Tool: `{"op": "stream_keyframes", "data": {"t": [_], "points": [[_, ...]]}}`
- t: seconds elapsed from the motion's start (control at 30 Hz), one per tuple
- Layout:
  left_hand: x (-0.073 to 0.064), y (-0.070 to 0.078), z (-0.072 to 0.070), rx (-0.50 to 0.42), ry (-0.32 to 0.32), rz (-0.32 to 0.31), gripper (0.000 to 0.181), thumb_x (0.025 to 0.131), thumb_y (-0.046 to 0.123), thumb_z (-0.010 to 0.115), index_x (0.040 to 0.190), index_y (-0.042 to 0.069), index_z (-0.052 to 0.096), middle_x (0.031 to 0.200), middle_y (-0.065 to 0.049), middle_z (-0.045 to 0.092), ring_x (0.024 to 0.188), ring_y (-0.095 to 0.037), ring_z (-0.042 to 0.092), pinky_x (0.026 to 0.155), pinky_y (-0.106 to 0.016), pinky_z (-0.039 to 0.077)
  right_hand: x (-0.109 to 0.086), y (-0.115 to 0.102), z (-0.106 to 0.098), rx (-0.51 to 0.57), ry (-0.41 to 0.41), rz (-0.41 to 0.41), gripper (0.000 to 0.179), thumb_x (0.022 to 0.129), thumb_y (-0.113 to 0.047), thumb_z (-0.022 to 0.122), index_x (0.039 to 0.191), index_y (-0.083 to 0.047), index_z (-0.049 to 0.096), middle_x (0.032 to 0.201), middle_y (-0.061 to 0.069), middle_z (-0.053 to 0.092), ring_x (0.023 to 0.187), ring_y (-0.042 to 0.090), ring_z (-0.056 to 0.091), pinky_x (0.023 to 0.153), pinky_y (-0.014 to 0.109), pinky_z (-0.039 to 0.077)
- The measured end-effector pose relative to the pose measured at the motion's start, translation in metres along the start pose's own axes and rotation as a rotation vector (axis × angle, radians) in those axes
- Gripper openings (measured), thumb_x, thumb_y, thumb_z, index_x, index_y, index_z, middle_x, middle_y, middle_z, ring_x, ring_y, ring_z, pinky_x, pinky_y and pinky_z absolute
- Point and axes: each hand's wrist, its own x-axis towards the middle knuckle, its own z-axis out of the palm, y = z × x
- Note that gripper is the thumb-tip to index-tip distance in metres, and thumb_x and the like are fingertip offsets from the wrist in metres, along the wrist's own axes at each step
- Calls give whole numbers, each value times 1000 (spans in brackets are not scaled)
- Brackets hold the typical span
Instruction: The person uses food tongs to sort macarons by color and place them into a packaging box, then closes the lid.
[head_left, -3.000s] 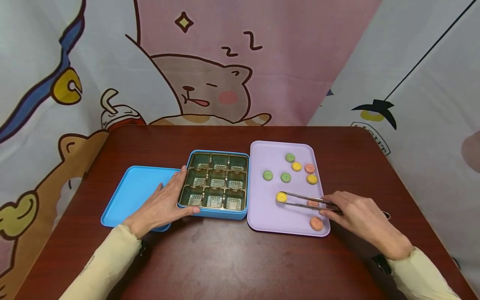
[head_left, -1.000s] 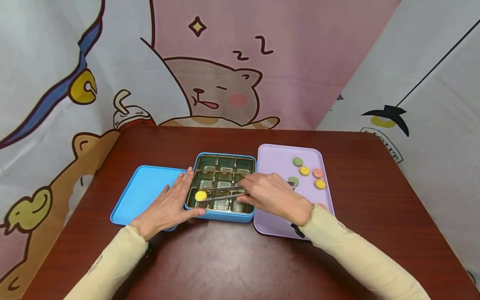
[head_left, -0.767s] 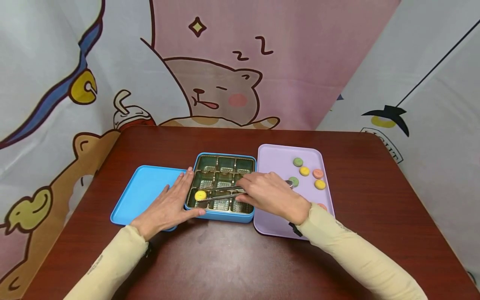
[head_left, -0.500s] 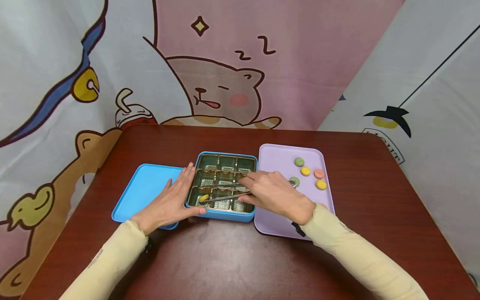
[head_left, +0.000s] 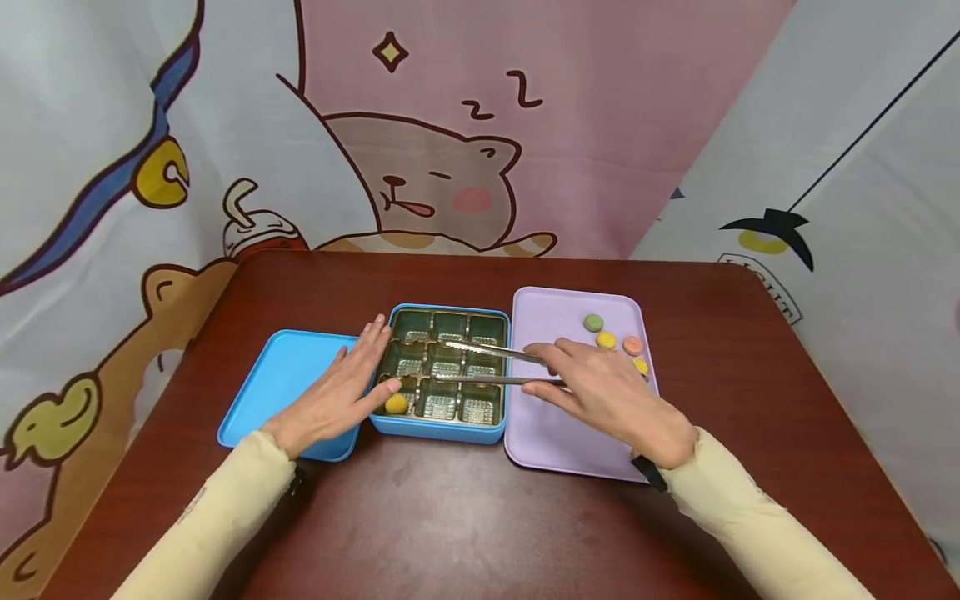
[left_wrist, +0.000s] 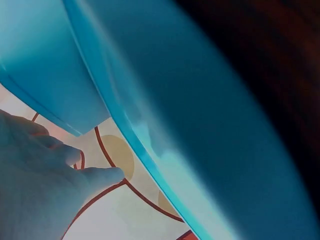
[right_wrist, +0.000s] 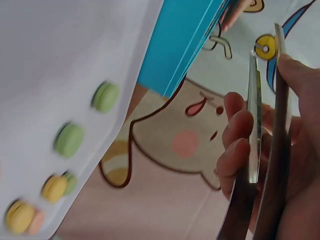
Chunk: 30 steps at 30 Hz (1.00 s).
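Note:
My right hand [head_left: 611,396] grips metal tongs [head_left: 487,380], whose arms are spread apart over the blue box [head_left: 442,432] with nothing between the tips. A yellow macaron [head_left: 397,404] sits in the front left compartment of the box's gold divided insert. Beside the box's left wall is my left hand [head_left: 337,392], its fingers straight and its thumb stretched over that compartment. In the right wrist view the fingers are curled round the tongs [right_wrist: 255,125]. The left wrist view shows the left hand [left_wrist: 45,180] near the blue box wall; contact there is unclear.
Right of the box lies a lilac tray [head_left: 555,437] with green [head_left: 593,322], yellow [head_left: 606,340] and pink macarons [head_left: 633,346], partly hidden by the right hand. A flat blue lid [head_left: 266,392] lies to the left, partly under the left hand. The brown table [head_left: 450,517] carries everything.
The tongs carried the yellow macaron from the tray into the front left compartment and let it go. They have since drawn back rightward, spread. The left thumb moved from the front rim over the compartment.

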Motion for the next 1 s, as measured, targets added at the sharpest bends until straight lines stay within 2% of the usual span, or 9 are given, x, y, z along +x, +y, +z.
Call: {"op": "stream_keyframes", "data": {"t": [0.17,0.4,0.53,0.7,0.87,1.0], "points": [[-1,-2,5,18,-12,-43,88,107,58,45,167,9,4,174,-3,-7,160,-31,1,120,-70,11,-21,15,-9,45,18,88,46,98,-41,72,131,-10,64,96,-1,68,73,9,57,62,32,50],[-1,-3,7,37,-28,-64,89,106,61,44,167,12,3,174,0,-7,160,-32,3,119,-72,9,-54,41,-24,49,95,184,44,91,-24,81,126,-3,64,92,2,65,65,8,53,57,30,47],[-1,-3,8,52,-27,-58,88,106,61,43,167,12,3,174,0,-6,160,-31,3,118,-73,9,-72,55,-32,32,137,234,49,87,-21,86,127,-1,65,91,2,67,70,12,55,57,30,47],[0,-2,8,65,-34,-59,87,107,60,43,167,11,3,174,-1,-7,159,-33,4,118,-73,9,-92,68,-39,-13,144,306,47,88,-22,85,127,-7,65,91,0,64,72,15,53,58,33,45],[1,-1,9,83,-40,-65,87,107,59,43,167,10,4,174,-3,-6,159,-36,6,118,-74,10,-107,79,-42,-54,109,375,48,90,-30,83,132,-14,64,96,1,65,75,18,54,58,38,43],[2,0,9,78,-38,-64,87,107,58,44,167,9,5,174,-5,-4,159,-37,7,117,-74,11,-118,88,-42,-79,80,412,51,91,-35,81,134,-14,63,97,3,66,74,19,54,55,36,41]]}}
